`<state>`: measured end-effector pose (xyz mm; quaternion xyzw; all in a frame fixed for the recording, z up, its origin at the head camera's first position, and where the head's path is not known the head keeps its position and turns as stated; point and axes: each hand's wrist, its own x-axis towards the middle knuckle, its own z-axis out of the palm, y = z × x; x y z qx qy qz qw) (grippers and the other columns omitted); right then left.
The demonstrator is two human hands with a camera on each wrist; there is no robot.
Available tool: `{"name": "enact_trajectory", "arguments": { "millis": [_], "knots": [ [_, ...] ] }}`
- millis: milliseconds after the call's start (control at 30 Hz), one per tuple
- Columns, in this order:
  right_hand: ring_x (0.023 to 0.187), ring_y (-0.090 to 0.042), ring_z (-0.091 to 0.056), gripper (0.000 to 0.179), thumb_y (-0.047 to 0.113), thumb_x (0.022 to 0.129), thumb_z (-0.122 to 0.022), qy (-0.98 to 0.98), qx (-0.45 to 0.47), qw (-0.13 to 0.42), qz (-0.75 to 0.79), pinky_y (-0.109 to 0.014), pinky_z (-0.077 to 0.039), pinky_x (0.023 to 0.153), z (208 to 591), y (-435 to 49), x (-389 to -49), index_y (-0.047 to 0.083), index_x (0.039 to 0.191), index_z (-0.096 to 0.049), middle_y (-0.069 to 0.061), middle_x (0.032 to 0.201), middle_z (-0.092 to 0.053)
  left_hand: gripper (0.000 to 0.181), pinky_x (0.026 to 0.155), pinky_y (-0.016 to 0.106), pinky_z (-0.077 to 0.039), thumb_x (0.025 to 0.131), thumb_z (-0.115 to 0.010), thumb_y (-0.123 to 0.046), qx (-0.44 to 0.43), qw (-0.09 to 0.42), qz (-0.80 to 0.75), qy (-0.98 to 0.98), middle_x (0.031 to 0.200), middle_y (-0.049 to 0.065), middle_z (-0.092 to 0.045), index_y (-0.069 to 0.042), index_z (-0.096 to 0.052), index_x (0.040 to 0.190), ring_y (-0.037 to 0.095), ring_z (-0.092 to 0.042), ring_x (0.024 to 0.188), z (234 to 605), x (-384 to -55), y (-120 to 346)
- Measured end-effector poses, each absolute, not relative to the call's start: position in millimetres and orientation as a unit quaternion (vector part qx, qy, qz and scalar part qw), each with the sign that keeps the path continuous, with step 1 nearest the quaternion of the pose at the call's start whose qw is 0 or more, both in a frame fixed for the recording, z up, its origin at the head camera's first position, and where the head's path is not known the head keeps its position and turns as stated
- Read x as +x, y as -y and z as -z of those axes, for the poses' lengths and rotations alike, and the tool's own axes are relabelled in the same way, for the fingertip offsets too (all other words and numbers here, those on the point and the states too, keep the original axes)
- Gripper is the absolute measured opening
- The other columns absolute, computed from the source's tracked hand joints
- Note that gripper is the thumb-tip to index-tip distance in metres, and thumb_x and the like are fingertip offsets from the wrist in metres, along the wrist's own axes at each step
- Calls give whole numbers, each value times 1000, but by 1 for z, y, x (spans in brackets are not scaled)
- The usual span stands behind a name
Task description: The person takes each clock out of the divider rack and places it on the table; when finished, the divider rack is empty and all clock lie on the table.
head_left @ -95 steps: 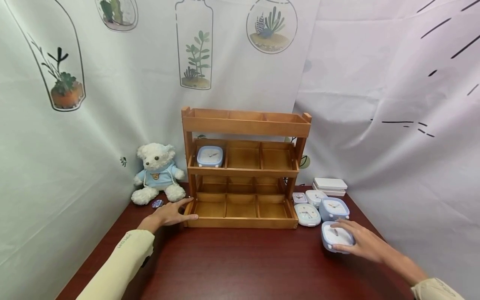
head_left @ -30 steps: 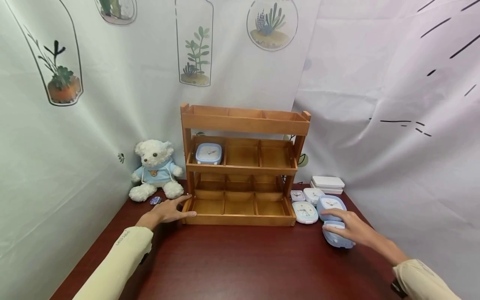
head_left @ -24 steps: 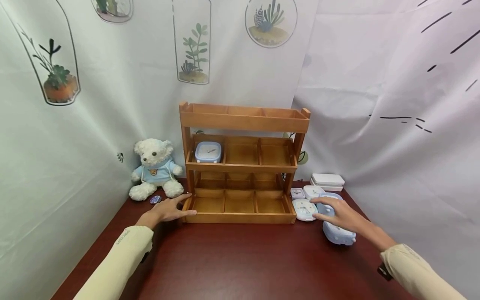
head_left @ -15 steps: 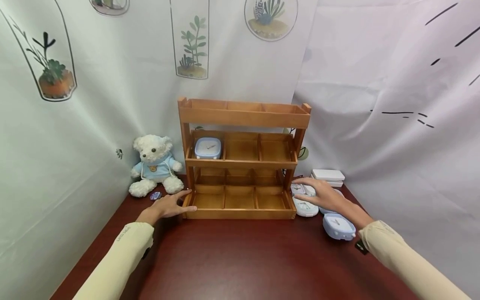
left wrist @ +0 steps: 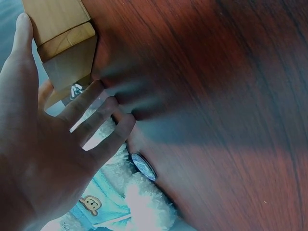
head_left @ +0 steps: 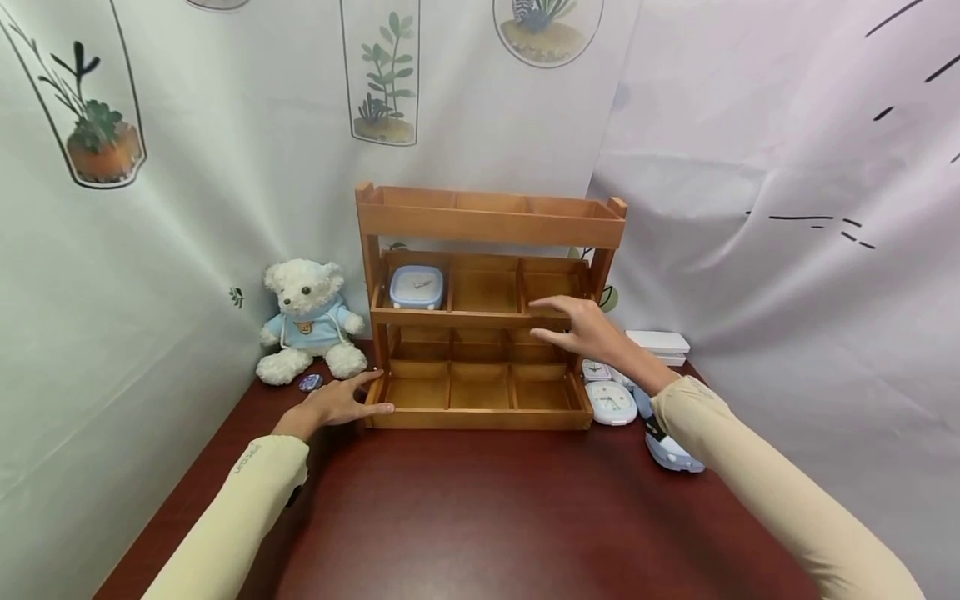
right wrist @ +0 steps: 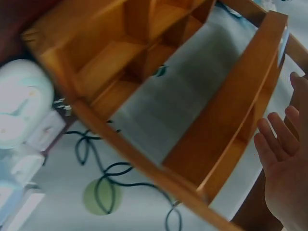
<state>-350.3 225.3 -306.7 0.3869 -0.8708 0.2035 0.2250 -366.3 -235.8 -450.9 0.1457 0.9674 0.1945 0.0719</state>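
Observation:
A three-tier wooden shelf (head_left: 480, 421) stands against the back cloth. In its middle tier, the left compartment holds a blue-rimmed clock (head_left: 416, 287). My left hand (head_left: 337, 404) touches the lower left corner of the shelf, thumb along the front and fingers extended, as the left wrist view also shows. Holding nothing, my right hand (head_left: 581, 329) hovers in front of the right side of the middle tier, thumb and fingers apart. Right of the shelf sit a white oval clock (head_left: 611, 402), a small pink square clock (head_left: 596, 371) and blue clocks partly hidden by my right sleeve.
A white teddy bear (head_left: 307, 325) in a blue hoodie sits left of the shelf, with a small round purple disc (head_left: 311, 382) before it. White boxes (head_left: 660, 343) are stacked at the back right. Dark red tabletop (head_left: 465, 508) spreads in front.
My right hand let go of the blue clock at the right, then moved left and up to the shelf with nothing in it. The left hand stays at the shelf corner. The view has tilted down.

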Motion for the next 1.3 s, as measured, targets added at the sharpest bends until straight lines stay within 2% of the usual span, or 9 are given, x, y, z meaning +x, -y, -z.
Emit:
{"name": "enact_trajectory", "arguments": {
  "millis": [200,367,700,833,1067,1300],
  "knots": [
    [118,-29,-66,50,35,96,-78,879,374,215,-205,-48,-52,99,287,-190,-366,10,138,-66,-12,129,-70,102,87,58,-52,84,-61,-82,143,72,-193,-968,149,33,-50,-24,-35,163,47,-63,117,452,-367,236],
    [124,-27,-63,54,37,95,-78,876,379,216,-208,-45,-49,105,277,-159,-380,7,138,-65,-11,134,-68,101,86,58,-53,85,-61,-82,142,69,-189,-969,151,31,-48,-25,-35,163,48,-63,115,451,-367,237],
    [134,-27,-57,57,39,96,-77,882,375,194,-208,-42,-43,113,273,-97,-405,7,141,-62,-10,141,-64,100,84,57,-53,85,-62,-82,138,70,-189,-970,149,30,-51,-25,-36,163,48,-64,113,449,-364,236],
    [130,-28,-60,62,40,95,-77,883,378,182,-211,-43,-46,110,276,-75,-413,5,143,-60,-12,140,-65,100,84,57,-53,84,-62,-82,134,68,-188,-971,150,29,-51,-26,-38,162,48,-64,114,451,-363,236],
    [108,-23,-67,71,46,92,-79,889,370,166,-212,-39,-53,91,284,-53,-422,6,147,-57,-13,134,-67,101,74,49,-53,82,-62,-84,128,68,-189,-971,147,27,-55,-29,-38,162,40,-67,105,457,-364,234],
    [109,-21,-64,80,55,90,-78,897,363,149,-204,-37,-53,90,288,-38,-431,11,152,-52,-10,136,-64,101,76,50,-54,81,-61,-85,127,62,-187,-972,149,26,-54,-29,-38,162,43,-66,111,455,-366,237]
  ]
}}
